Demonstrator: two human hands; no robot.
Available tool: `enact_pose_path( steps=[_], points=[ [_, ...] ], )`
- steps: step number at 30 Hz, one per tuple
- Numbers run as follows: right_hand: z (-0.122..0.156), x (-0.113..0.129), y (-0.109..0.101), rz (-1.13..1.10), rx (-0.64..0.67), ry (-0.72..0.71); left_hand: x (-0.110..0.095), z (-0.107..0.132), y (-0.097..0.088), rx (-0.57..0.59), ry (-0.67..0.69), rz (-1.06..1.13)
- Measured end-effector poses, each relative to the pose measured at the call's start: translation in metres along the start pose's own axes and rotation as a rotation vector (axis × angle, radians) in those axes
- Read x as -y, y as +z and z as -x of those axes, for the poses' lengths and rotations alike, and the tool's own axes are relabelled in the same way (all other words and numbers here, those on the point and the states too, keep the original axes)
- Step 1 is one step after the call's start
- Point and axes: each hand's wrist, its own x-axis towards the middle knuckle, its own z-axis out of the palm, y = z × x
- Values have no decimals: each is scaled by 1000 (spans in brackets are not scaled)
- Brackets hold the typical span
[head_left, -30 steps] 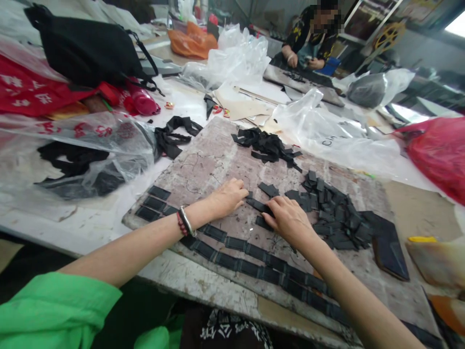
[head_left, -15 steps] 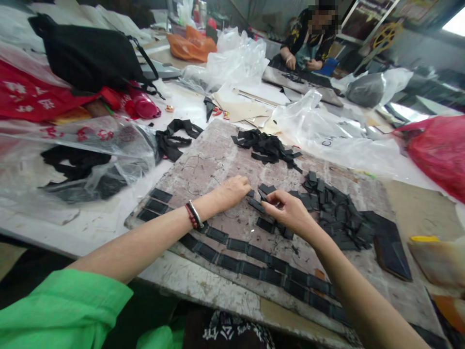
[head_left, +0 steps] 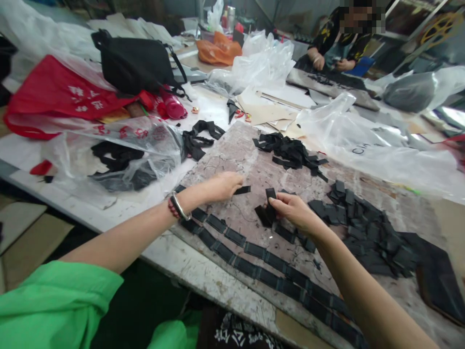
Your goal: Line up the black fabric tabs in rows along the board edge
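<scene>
My left hand (head_left: 221, 186) is raised a little above the worn work board (head_left: 232, 150) and pinches one small black strip (head_left: 242, 190) at its fingertips. My right hand (head_left: 294, 210) is closed on a few black pieces (head_left: 267, 208), held just above the board. A row of black rectangular pieces (head_left: 261, 271) lies end to end along the board's near edge. A heap of loose black pieces (head_left: 363, 228) sits right of my right hand. Another pile of black strips (head_left: 290, 152) lies farther back.
A clear plastic bag with black material (head_left: 119, 155) lies left of the board, with a red bag (head_left: 61, 97) and a black bag (head_left: 134, 60) behind. Clear plastic bags (head_left: 363, 145) lie at the back right. Another person (head_left: 341, 43) works at the far end.
Both hands have lifted off the board, each holding black pieces. The view has shifted, so everything sits further right in the frame.
</scene>
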Motion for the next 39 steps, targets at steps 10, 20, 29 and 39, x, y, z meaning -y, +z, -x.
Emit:
enact_pose_path(
  steps=[10, 20, 29, 39],
  points=[
    [-7, 28, 17, 1068, -68, -182, 13, 21, -11, 110, -47, -72],
    [4, 16, 15, 652, -212, -192, 3, 35, 0, 42, -33, -84],
    [-4, 21, 30, 422, -122, -201, 10, 59, -4, 83, 7, 48],
    [-57, 69, 79, 483, 12, -308, 29, 92, -1, -14, 15, -75]
  ],
)
